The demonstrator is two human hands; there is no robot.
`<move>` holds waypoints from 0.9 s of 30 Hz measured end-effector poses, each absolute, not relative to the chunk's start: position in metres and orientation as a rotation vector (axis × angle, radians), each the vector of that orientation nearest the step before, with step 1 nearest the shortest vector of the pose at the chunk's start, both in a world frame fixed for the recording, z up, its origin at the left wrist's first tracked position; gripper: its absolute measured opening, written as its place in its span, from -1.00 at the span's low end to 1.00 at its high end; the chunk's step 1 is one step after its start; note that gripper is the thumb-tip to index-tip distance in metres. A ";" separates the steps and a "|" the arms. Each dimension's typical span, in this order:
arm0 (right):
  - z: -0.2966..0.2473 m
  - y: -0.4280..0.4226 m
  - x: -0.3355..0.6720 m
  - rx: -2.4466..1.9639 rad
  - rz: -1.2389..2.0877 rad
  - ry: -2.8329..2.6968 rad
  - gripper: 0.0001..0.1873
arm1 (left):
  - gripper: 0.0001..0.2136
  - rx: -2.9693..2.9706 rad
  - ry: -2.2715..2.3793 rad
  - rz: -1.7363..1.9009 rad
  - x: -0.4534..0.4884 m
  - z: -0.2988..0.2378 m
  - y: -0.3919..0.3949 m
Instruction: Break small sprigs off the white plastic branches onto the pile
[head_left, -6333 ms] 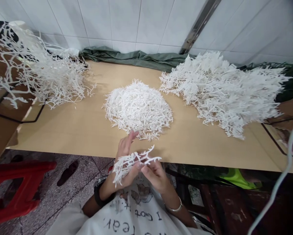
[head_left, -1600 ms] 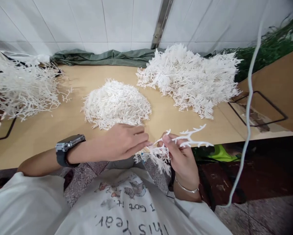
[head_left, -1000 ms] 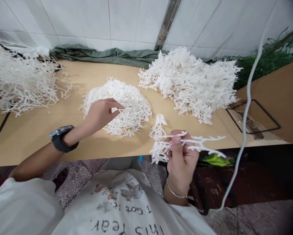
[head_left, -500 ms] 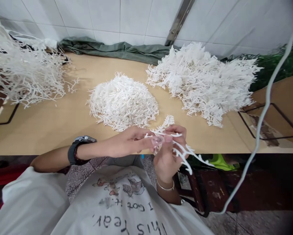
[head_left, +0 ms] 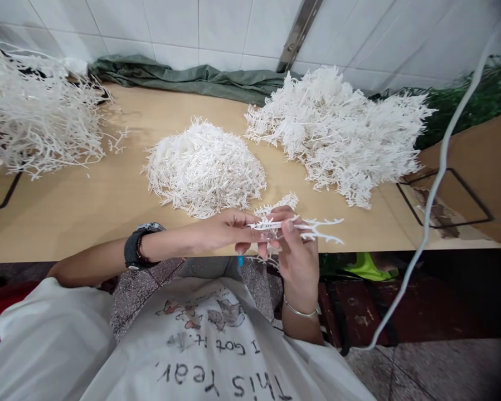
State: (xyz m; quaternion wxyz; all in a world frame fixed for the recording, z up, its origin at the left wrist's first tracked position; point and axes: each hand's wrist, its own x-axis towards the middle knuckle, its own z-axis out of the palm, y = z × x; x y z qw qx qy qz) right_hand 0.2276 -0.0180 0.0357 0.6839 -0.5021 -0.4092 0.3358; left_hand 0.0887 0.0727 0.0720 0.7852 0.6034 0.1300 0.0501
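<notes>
My left hand (head_left: 220, 229), below a dark wristwatch (head_left: 144, 245), pinches the left end of a white plastic branch (head_left: 323, 227). My right hand (head_left: 297, 259) has its thumb and fingers closed on the middle of the same branch, whose forked tips stick out to the right. Another white piece with small twigs (head_left: 281, 201) shows just behind the fingers, and I cannot tell whether it is held or lies on the table. Beyond the hands rests a rounded pile of small white twigs (head_left: 206, 167). Part of the left fingertips is hidden.
A larger heap of white branches (head_left: 337, 133) lies back right, and loose long white branches (head_left: 41, 117) stand at the left. Green cloth (head_left: 183, 78) runs along the tiled wall. A white cable (head_left: 438, 184) hangs across the right side, near a cardboard box (head_left: 480, 161).
The held branch has turned from pointing down right to lying nearly level. My right hand has turned more upright and shifted slightly right. The whole view has shifted a little.
</notes>
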 end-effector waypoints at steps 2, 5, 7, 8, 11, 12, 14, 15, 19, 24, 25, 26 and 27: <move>0.035 -0.022 0.237 -1.213 0.578 -1.111 -0.80 | -0.81 1.322 0.282 0.105 0.087 0.070 0.073; 0.037 -0.030 0.246 -1.332 0.423 -1.304 -0.92 | -0.77 1.376 0.300 0.049 0.088 0.069 0.072; 0.038 -0.035 0.246 -1.359 0.324 -1.369 -0.93 | -0.72 1.392 0.356 -0.004 0.091 0.069 0.069; 0.039 -0.036 0.246 -1.347 0.277 -1.394 -0.90 | -0.69 1.385 0.385 -0.046 0.093 0.069 0.067; 0.042 -0.039 0.243 -1.253 0.212 -1.496 -0.84 | -0.59 1.317 0.413 -0.185 0.100 0.070 0.060; 0.043 -0.039 0.242 -1.231 0.209 -1.513 -0.84 | -0.54 1.278 0.400 -0.218 0.102 0.070 0.058; 0.044 -0.040 0.240 -1.247 0.257 -1.476 -0.88 | -0.47 1.188 0.369 -0.222 0.105 0.070 0.055; 0.044 -0.041 0.239 -1.272 0.307 -1.417 -0.90 | -0.44 1.150 0.362 -0.205 0.106 0.070 0.055; 0.036 -0.046 0.239 -1.280 0.691 -1.157 -0.83 | -0.43 1.161 0.322 -0.182 0.107 0.068 0.057; 0.024 -0.048 0.240 -1.218 0.979 -1.027 -0.80 | -0.51 1.167 0.191 -0.275 0.106 0.063 0.059; 0.024 -0.048 0.239 -1.219 0.987 -1.013 -0.79 | -0.54 1.162 0.177 -0.291 0.106 0.062 0.059; 0.025 -0.047 0.238 -1.222 0.990 -1.009 -0.78 | -0.57 1.163 0.165 -0.309 0.105 0.062 0.059; 0.027 -0.048 0.237 -1.230 0.989 -1.016 -0.77 | -0.58 1.172 0.153 -0.330 0.105 0.063 0.059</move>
